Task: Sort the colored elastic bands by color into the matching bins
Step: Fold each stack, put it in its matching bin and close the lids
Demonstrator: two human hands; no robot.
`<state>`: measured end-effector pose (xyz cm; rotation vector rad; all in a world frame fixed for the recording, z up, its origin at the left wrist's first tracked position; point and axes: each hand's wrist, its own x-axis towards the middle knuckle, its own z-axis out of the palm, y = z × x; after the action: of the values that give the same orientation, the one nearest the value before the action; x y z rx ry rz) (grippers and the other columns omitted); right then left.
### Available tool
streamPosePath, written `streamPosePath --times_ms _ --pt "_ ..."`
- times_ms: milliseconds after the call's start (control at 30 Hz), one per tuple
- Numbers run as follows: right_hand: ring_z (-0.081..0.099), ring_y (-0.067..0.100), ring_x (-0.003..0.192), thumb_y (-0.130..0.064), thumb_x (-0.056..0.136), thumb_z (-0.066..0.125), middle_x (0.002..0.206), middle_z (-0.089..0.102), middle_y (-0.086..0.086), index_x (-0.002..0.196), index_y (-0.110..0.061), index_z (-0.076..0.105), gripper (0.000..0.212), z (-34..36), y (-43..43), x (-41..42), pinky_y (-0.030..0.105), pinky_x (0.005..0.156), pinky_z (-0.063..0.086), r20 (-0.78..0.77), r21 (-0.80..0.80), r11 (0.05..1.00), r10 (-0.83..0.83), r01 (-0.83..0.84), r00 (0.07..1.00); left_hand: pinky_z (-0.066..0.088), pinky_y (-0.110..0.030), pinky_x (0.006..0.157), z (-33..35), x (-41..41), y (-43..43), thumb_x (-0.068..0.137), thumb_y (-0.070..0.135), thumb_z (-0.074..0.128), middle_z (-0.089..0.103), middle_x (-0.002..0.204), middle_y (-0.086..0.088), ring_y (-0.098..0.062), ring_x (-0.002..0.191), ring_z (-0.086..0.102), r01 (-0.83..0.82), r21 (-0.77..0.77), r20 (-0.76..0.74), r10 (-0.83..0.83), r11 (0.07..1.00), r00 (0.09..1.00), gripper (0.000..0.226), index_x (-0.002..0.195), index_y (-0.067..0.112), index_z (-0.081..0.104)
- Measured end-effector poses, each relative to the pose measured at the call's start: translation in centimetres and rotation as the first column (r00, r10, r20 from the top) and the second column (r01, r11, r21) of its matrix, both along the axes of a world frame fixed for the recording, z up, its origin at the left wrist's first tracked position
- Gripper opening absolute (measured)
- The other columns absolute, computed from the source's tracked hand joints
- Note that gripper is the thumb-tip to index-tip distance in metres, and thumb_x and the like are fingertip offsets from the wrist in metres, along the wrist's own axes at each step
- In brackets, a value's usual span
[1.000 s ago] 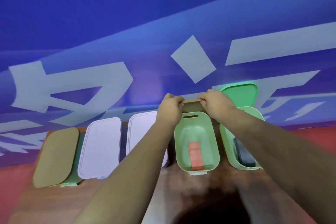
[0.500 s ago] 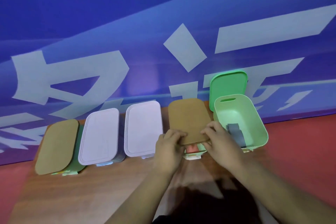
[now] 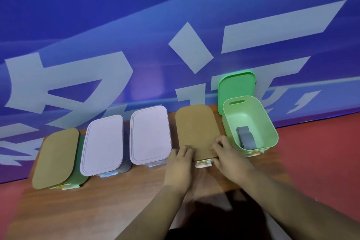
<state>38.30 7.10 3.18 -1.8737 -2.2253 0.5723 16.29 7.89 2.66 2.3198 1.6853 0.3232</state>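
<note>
A brown lid [image 3: 196, 128] lies flat on the fourth bin in the row, hiding what is inside. My left hand [image 3: 180, 163] presses on the lid's near left corner and my right hand [image 3: 227, 152] presses on its near right corner, fingers laid on top. To the right stands an open light green bin [image 3: 270, 132] with a grey band [image 3: 246, 138] inside. Its green lid [image 3: 236, 87] leans upright against the wall behind it.
Three more bins stand in the row to the left: one with a brown lid [image 3: 55, 158] and two with pale lilac lids [image 3: 103, 142] [image 3: 150, 133]. All sit on a wooden table [image 3: 97, 206] against a blue wall with white signs. Red floor lies to the right.
Both hands brought the brown lid from behind the fourth bin down over it, covering the red band inside. The hands now press its near edge.
</note>
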Motion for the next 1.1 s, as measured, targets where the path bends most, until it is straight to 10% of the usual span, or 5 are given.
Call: streamPosePath --times_ms 467,733,1000,1100 --pt "0.056 0.033 0.128 -0.019 0.087 0.067 0.164 0.026 0.0 0.121 -0.03 0.059 0.036 0.2 1.4 0.1 0.039 0.098 0.054 0.024 -0.138 0.99 0.035 -0.031 0.999 0.051 -0.039 0.067 0.3 -0.3 0.9 0.082 0.007 0.06 0.063 0.11 0.013 -0.026 0.083 0.057 -0.049 -0.129 -0.06 0.042 0.99 0.997 0.034 0.105 0.031 0.066" --pt "0.057 0.026 0.113 -0.037 0.092 0.064 0.124 0.054 -0.006 0.107 -0.034 0.07 0.017 3.4 4.9 0.9 0.032 0.094 0.047 0.06 -0.15 0.987 0.067 -0.057 0.996 0.049 -0.035 0.08 4.0 3.1 6.1 0.09 0.025 0.062 0.07 0.107 -0.005 -0.033 0.102 0.065 -0.062 -0.263 -0.275 -0.014 0.963 0.961 0.023 0.109 0.016 0.071" --pt "0.061 0.03 0.118 -0.034 0.093 0.063 0.128 0.06 0.005 0.129 -0.022 0.065 0.038 8.1 13.7 10.0 0.044 0.102 0.051 0.004 -0.075 0.973 -0.22 0.22 0.975 0.043 -0.031 0.074 9.5 12.3 15.0 0.101 0.034 0.057 0.071 0.11 -0.005 -0.028 0.106 0.066 0.09 -0.243 -0.072 -0.11 0.966 0.991 0.024 0.11 0.018 0.072" --pt "0.059 0.035 0.119 -0.028 0.096 0.063 0.136 0.052 0.009 0.139 -0.02 0.058 0.044 9.4 16.1 13.4 0.043 0.099 0.05 0.013 -0.029 0.947 -0.32 0.32 0.947 0.054 -0.038 0.094 10.0 16.3 18.2 0.097 0.026 0.062 0.066 0.129 -0.011 -0.033 0.117 0.064 0.052 -0.257 0.028 -0.047 0.965 0.999 0.031 0.126 0.015 0.067"
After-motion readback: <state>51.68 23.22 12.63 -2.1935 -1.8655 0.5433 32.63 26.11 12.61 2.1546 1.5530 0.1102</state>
